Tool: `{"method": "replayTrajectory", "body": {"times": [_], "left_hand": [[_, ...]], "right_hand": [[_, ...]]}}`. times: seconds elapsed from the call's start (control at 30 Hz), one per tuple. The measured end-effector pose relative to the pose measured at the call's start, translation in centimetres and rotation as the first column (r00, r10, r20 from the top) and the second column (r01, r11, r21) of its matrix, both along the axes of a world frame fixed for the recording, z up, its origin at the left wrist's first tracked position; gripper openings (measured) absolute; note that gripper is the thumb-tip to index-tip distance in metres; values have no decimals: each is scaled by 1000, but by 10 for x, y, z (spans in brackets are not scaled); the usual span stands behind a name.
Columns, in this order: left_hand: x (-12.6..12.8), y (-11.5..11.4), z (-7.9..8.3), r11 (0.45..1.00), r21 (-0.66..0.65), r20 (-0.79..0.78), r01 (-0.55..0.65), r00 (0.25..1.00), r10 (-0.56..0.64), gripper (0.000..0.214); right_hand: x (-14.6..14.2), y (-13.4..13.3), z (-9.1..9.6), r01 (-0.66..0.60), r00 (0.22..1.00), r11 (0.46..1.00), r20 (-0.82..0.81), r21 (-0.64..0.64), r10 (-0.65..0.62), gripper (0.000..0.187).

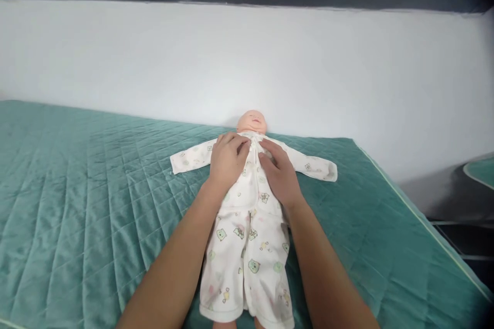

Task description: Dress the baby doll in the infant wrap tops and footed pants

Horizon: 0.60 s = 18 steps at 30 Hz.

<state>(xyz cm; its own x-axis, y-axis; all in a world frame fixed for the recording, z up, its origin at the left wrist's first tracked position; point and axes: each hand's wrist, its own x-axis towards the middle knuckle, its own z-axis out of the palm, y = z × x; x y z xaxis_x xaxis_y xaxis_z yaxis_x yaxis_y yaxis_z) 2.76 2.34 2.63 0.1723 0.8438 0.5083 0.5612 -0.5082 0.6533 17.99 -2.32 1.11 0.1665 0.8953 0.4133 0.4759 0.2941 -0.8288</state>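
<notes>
A baby doll [252, 122] lies on its back on a teal quilted mattress [88, 190], head toward the wall. It wears a white printed sleepsuit [247, 252] with arms spread sideways. My left hand [227, 158] rests on the doll's chest at the left of the front opening, fingers bent and pinching the fabric near the collar. On the right side of the chest lies my right hand [280, 172], its fingertips pressed at the same front edge. Both forearms reach in from the bottom of the view.
A white wall [309, 72] runs right behind the doll's head. The mattress's right edge [420, 221] drops to a dark floor. Another teal surface [480, 170] shows at the far right.
</notes>
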Motion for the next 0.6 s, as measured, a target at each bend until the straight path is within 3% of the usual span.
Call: {"method": "replayTrajectory", "body": {"times": [0.2, 0.43, 0.6], "left_hand": [[1, -4, -2, 999, 32, 25, 43, 999, -44, 17], [-4, 7, 1, 949, -231, 323, 213, 937, -132, 6], [-4, 7, 5, 929, -271, 360, 251, 922, -144, 1]], "right_hand": [[-6, -20, -6, 31, 997, 999, -65, 14, -30, 32], [-7, -15, 2, 11, 999, 1000, -34, -20, -12, 31], [-10, -10, 10, 57, 998, 995, -10, -79, -58, 28]]}}
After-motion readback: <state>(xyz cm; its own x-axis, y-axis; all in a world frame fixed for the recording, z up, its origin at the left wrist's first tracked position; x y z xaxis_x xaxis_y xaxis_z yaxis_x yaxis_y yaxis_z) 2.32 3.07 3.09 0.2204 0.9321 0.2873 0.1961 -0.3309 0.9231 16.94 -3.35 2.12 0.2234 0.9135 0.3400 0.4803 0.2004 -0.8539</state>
